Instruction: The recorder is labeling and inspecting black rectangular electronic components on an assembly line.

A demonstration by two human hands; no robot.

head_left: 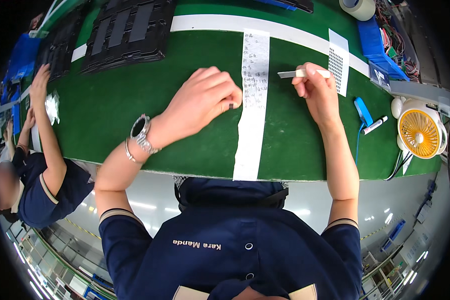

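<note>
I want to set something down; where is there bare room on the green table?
Bare patches on the table: between the paper strip and the right forearm; between the strip and the left forearm; between that forearm and the black trays. The right end is crowded: fan, marker, blue strap, bin.

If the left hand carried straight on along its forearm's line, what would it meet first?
Likely the white paper strip, which lies just beyond the left hand in that line. The hand's height is unclear, so it could pass over it.

Electronics workshop, green workbench (pixel 295 142), blue bin (pixel 371 42) of wires (pixel 410 69), black trays (pixel 127 32)
</note>
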